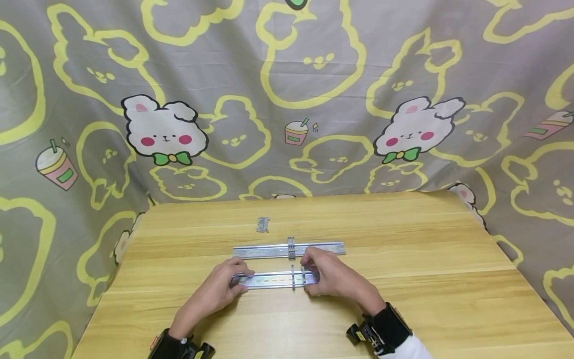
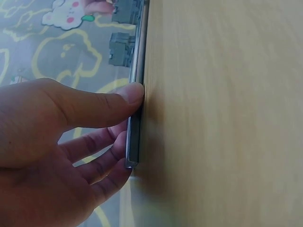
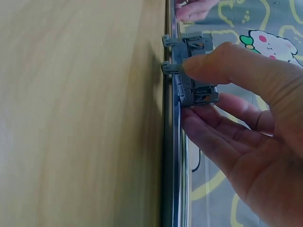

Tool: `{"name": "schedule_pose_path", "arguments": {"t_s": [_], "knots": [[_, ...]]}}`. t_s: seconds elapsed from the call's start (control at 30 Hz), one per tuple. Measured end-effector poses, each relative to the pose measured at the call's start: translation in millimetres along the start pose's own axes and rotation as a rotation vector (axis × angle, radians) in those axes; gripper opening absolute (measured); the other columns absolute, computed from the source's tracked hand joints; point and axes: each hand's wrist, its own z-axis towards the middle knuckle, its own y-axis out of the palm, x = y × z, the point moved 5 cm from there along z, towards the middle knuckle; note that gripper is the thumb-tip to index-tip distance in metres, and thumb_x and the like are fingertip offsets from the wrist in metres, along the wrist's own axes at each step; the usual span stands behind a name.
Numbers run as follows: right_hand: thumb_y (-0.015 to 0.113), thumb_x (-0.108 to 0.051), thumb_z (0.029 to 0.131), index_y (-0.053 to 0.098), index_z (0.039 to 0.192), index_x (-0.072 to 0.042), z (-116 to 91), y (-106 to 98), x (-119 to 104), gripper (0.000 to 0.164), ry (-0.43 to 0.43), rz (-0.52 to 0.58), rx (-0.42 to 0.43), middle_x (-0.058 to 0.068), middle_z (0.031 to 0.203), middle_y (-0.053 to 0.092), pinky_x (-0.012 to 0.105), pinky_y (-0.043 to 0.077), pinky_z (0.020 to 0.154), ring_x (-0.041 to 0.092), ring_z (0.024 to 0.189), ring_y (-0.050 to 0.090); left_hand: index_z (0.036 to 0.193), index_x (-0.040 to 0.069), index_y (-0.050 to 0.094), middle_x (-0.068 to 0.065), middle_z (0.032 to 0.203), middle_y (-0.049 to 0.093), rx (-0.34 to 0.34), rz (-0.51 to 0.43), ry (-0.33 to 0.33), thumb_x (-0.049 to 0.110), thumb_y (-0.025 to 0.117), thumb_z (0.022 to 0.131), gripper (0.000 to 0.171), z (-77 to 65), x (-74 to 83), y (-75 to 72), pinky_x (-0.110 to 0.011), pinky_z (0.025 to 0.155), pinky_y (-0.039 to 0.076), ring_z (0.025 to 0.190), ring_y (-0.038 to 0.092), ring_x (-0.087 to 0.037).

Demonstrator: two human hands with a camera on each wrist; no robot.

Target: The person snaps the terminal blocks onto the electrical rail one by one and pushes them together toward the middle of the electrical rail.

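A slotted metal DIN rail [image 1: 271, 280] lies crosswise on the table near me. Its left end is held by my left hand [image 1: 218, 285], thumb on the near edge and fingers at the far edge; the left wrist view shows the same rail [image 2: 134, 137] between them. Two thin grey terminal blocks stand on the rail, a little apart. My right hand [image 1: 329, 274] pinches the right-hand terminal block [image 3: 193, 92], with the thumb against its near end. The other terminal block [image 1: 293, 277] stands just left of it, untouched. The right hand covers the rail's right end.
Behind lies a second DIN rail [image 1: 260, 251], with several grey terminal blocks [image 1: 291, 248] grouped near its middle. A loose terminal block [image 1: 262, 225] lies flat farther back on the wooden table [image 1: 381, 224]. A patterned curtain [image 1: 323, 164] hangs around the table's back and sides.
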Motion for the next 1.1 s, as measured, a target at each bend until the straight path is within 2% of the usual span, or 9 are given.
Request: {"name": "schedule_pose_path", "arguments": {"t_s": [0.63,0.73,0.83,0.97,1.1], "knots": [[0.084,-0.017,0.069,0.058,0.111,-0.009,4.9,6.1,-7.5,0.05,-0.002,0.027,-0.009,0.003,0.112,0.064,0.033,0.055,0.088,0.018,0.101,0.061,0.103,0.004,0.075,-0.003,0.098,0.062,-0.002,0.013,0.01,0.001,0.08,0.075,0.029,-0.9,1.2,-0.3,-0.037,0.073,0.055,0.084,0.057,-0.017],[0.084,-0.016,0.07,0.057,0.117,-0.008,2.2,-2.5,-12.1,0.055,0.0,0.03,-0.032,0.006,0.117,0.063,0.035,0.053,0.091,0.021,0.106,0.06,0.103,0.005,0.075,-0.002,0.099,0.063,-0.006,0.013,0.006,0.001,0.08,0.075,0.029,-1.5,1.3,-0.3,-0.038,0.076,0.056,0.087,0.058,-0.017],[0.082,-0.015,0.073,0.055,0.124,-0.006,2.8,-25.5,-24.1,0.058,-0.023,0.021,-0.033,0.008,0.122,0.062,0.039,0.051,0.095,0.025,0.112,0.059,0.103,0.006,0.075,-0.002,0.099,0.063,-0.009,0.013,0.01,0.002,0.08,0.075,0.028,0.0,1.8,0.4,-0.038,0.077,0.056,0.088,0.059,-0.017],[0.078,-0.015,0.079,0.057,0.124,-0.005,25.4,-59.1,-43.1,0.05,-0.122,-0.055,0.007,0.008,0.121,0.062,0.039,0.051,0.094,0.027,0.111,0.059,0.102,0.006,0.075,-0.002,0.099,0.063,-0.009,0.013,0.013,0.002,0.079,0.076,0.027,2.2,1.9,0.7,-0.038,0.075,0.055,0.087,0.058,-0.017],[0.073,-0.015,0.085,0.059,0.125,-0.005,67.4,-66.4,-55.7,0.044,-0.181,-0.175,-0.012,0.008,0.123,0.059,0.037,0.051,0.093,0.024,0.113,0.056,0.103,0.006,0.075,-0.001,0.098,0.063,-0.017,0.017,0.002,0.002,0.079,0.076,0.027,-0.3,-0.5,-0.6,-0.037,0.074,0.054,0.087,0.057,-0.016]]}}
